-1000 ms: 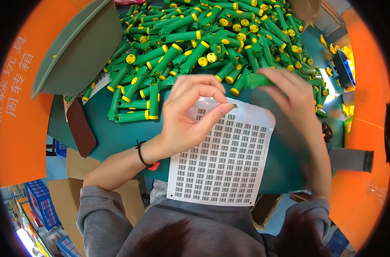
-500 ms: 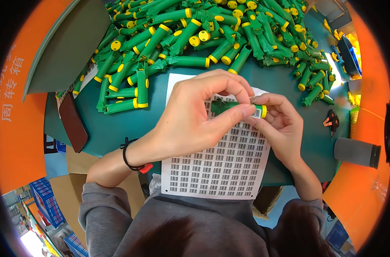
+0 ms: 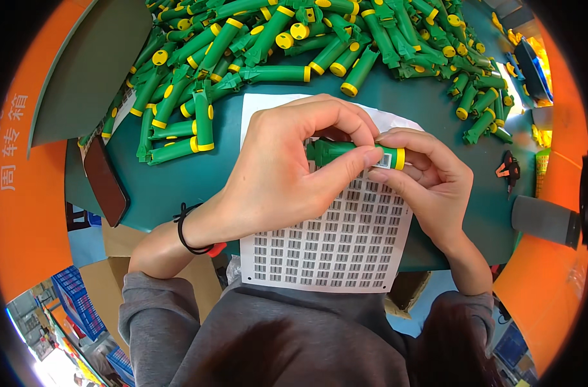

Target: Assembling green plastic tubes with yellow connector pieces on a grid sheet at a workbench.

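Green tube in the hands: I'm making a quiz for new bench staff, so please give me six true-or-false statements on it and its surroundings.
1. The left hand and right hand are on one green tube. True.
2. A small barred label shows beside its yellow end cap. True.
3. The yellow end cap points to the left. False: it points right.
4. A sheet lies beneath the hands. True.
5. The sheet is unprinted. False: rows of dark marks cover it.
6. The green tube is still on the table. False: it is in the hands.
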{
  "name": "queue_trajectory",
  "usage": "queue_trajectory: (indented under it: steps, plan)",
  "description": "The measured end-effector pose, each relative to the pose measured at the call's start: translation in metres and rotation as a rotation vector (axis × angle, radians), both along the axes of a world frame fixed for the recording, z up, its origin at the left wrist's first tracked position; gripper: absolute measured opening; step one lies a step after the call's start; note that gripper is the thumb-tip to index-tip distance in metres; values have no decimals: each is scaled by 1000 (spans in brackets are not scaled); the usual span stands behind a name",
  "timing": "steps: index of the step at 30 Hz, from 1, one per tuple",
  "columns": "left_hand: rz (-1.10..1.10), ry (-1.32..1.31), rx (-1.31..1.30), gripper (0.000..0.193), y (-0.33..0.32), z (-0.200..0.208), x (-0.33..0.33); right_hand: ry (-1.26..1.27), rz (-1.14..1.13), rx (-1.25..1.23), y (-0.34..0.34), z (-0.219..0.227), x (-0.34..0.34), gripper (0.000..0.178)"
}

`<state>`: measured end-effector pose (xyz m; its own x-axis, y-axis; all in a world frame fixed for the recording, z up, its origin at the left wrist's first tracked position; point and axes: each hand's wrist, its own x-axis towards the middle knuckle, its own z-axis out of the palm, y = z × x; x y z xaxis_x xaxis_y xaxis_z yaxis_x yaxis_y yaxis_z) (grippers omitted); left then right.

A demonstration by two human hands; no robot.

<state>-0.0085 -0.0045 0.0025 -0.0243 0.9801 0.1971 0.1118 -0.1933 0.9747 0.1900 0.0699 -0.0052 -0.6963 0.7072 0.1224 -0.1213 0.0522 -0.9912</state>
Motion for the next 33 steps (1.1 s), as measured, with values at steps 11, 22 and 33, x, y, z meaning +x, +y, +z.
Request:
queue_trajectory:
  steps: [11,22,33]
  plan:
    - [40,-39,-39,16,0,0,2,-39,18,8,1,-2,3,37]
    - [-131,104,-169,35,-1,-1,-7,-43,18,261,6,-6,4,40]
    - [143,356,121,13,-12,25,-41,-255,-41,599,19,12,-15,48]
